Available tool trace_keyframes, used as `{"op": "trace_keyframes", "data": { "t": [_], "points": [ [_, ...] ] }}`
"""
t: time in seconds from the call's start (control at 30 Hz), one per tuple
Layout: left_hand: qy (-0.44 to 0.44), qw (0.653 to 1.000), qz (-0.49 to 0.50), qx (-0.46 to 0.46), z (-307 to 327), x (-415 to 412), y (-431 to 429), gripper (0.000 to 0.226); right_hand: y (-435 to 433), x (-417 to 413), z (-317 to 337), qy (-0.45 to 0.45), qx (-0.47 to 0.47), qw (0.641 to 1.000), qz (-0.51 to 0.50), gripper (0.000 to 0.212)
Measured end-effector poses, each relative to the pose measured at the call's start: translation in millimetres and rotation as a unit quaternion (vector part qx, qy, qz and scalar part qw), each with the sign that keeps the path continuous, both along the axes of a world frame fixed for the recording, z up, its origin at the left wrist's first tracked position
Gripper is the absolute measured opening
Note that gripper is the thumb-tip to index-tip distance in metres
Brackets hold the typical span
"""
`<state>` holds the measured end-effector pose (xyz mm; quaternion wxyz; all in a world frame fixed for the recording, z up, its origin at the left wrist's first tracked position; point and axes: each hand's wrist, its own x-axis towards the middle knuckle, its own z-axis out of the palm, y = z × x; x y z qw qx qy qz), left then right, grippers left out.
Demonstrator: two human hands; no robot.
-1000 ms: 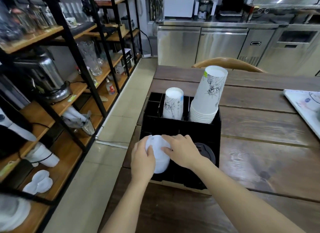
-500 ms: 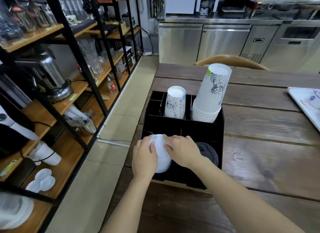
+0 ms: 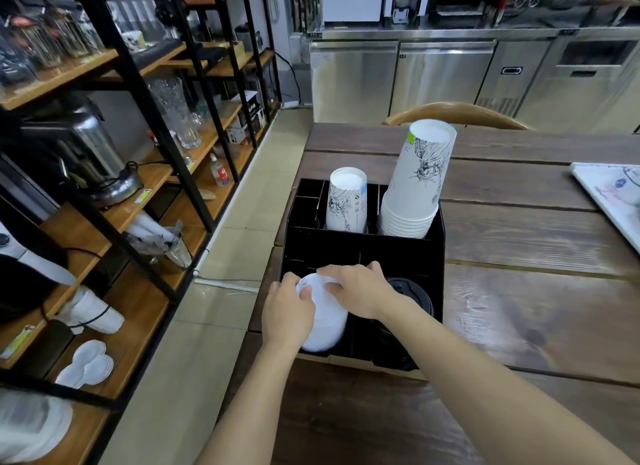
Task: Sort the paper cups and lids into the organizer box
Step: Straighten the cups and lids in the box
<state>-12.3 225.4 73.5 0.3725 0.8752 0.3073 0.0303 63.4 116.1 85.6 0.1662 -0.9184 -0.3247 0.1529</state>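
Both hands are busy at the near left compartment of the black organizer box (image 3: 363,253), which stands at the left edge of the wooden counter (image 3: 519,326). The left hand (image 3: 287,314) has its grip wrapped around the left side of a stack of white lids (image 3: 327,326), while the right hand (image 3: 358,290) lies over the top of the stack with its fingers curled down on it, so both are clamped on the lids. The stack sits low in its compartment and looks tilted toward the camera; whether it is fully seated I cannot tell, since the hands cover much of it. Just to the right, in the neighbouring near compartment, a stack of black lids (image 3: 412,293) is already in place. In the far row, a short stack of paper cups (image 3: 346,201) stands upside down in the middle slot, and a taller stack of larger cups (image 3: 419,177), also upside down, fills the right slot and leans slightly to the right. The small far-left compartments look empty. No loose cups or lids show on the counter around the box; only a flat printed sheet (image 3: 613,194) lies well apart at the right edge. By this showing the sorting is close to finished: cups and black lids are housed, and what appears to be left is settling the white lids down squarely and letting go.
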Motion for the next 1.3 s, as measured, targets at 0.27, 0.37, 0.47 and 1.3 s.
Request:
{"op": "trace_keyframes", "data": {
  "t": [0.27, 0.37, 0.47, 1.3],
  "points": [
    [0.011, 1.000, -0.018, -0.011, -0.5, -0.5, 2.8, 0.023, 0.5, -0.4, -4.1, 0.008, -0.006, 1.000, -0.010, 0.039],
    [0.011, 1.000, -0.012, -0.022, -2.9, -1.2, 2.5, 0.027, 0.2, -1.2, -4.1, 0.005, -0.018, 1.000, -0.012, 0.040],
    [0.011, 0.999, -0.009, -0.046, -2.9, -0.9, 3.5, 0.027, 0.7, -0.5, -1.7, 0.024, -0.028, 0.999, -0.009, 0.041],
    [0.007, 0.999, 0.037, 0.032, -4.0, -16.7, 3.5, 0.022, 7.9, 1.6, -0.5, 0.052, -0.048, 0.997, -0.022, 0.037]
  ]
}}
